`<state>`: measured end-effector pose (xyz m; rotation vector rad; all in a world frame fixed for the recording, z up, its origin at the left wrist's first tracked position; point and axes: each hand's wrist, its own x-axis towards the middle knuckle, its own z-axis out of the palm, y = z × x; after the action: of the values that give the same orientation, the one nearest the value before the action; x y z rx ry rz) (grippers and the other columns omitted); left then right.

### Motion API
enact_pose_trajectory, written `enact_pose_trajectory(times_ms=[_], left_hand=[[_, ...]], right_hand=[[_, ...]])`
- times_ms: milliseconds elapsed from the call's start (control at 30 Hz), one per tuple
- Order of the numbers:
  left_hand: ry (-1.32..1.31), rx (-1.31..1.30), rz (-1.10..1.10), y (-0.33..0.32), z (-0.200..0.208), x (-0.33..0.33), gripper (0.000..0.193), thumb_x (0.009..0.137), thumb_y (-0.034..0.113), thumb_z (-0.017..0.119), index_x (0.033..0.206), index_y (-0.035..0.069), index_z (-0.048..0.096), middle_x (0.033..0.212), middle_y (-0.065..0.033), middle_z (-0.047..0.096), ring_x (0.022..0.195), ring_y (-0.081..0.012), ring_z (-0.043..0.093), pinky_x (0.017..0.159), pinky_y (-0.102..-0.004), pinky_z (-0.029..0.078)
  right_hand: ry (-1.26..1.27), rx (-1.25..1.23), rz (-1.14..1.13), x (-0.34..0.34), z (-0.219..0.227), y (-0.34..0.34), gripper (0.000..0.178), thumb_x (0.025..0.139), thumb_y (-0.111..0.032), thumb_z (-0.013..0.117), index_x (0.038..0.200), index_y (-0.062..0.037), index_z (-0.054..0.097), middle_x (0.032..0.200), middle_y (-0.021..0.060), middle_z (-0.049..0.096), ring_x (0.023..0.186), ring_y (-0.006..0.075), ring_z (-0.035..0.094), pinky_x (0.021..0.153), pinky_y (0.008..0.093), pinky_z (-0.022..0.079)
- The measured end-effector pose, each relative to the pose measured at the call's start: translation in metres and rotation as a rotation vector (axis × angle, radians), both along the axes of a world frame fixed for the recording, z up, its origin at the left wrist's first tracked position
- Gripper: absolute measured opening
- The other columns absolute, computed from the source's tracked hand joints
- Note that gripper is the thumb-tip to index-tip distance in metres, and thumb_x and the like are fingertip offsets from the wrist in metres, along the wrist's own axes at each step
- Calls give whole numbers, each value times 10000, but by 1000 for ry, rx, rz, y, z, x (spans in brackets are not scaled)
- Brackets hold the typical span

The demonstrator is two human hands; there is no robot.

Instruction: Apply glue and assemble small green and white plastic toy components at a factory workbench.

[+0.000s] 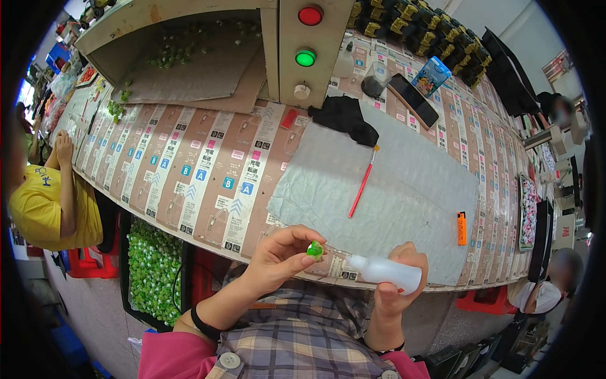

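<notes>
My left hand pinches a small green plastic piece between thumb and fingers, just off the near edge of the workbench. My right hand grips a white squeeze bottle lying sideways, its nozzle pointing left and almost touching the green piece. Both hands hover above my lap, which is covered by a plaid shirt.
A grey cloth mat on the bench carries a red brush and an orange lighter. Behind stand a control box with red and green lamps, a black cloth and a phone. A bin of green pieces sits low left beside a person in yellow.
</notes>
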<state>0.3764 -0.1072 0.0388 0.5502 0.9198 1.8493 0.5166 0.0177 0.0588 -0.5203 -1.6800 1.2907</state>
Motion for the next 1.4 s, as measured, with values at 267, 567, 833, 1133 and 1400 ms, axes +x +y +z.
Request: enact_pose_trajectory(times_ms=[267, 567, 833, 1133, 1400], left_hand=[[-8, -2, 15, 1, 1, 1, 270, 774, 117, 592, 990, -17, 500, 915, -92, 529, 829, -161, 543, 761, -284, 437], [-7, -35, 13, 1, 0, 1, 265, 781, 124, 583, 989, -17, 499, 897, -91, 534, 826, -164, 544, 754, -285, 440], [-102, 3, -30, -2, -1, -2, 271, 790, 176, 577, 965, -13, 494, 872, -100, 531, 798, -164, 539, 728, -277, 440], [-143, 131, -106, -3, -8, -4, 251, 814, 136, 550, 1019, 5, 488, 925, -42, 519, 858, -109, 525, 789, -254, 427], [-72, 156, -108, 0, -5, -1, 237, 819, 129, 539, 1012, 3, 484, 917, -40, 504, 857, -104, 507, 792, -244, 409]], right_hand=[[-4, 14, 25, 3, -1, 1, 478, 649, -448, 689, 789, -71, 432, 635, -9, 372, 601, 104, 339, 517, 225, 247], [111, -91, -80, 2, -5, 5, 481, 691, -477, 638, 810, -67, 416, 641, 7, 381, 600, 106, 341, 522, 235, 264], [122, -244, -291, 14, -10, 53, 342, 734, -113, 611, 985, -2, 407, 868, 70, 486, 760, 144, 501, 724, 252, 418], [-163, -239, -447, 28, -46, 96, 304, 745, -22, 585, 1020, 16, 460, 950, 71, 514, 868, 124, 497, 759, 237, 409], [-124, -246, -430, 31, -65, 104, 372, 770, -45, 571, 1090, 20, 393, 1000, 72, 507, 909, 137, 494, 786, 244, 397]])
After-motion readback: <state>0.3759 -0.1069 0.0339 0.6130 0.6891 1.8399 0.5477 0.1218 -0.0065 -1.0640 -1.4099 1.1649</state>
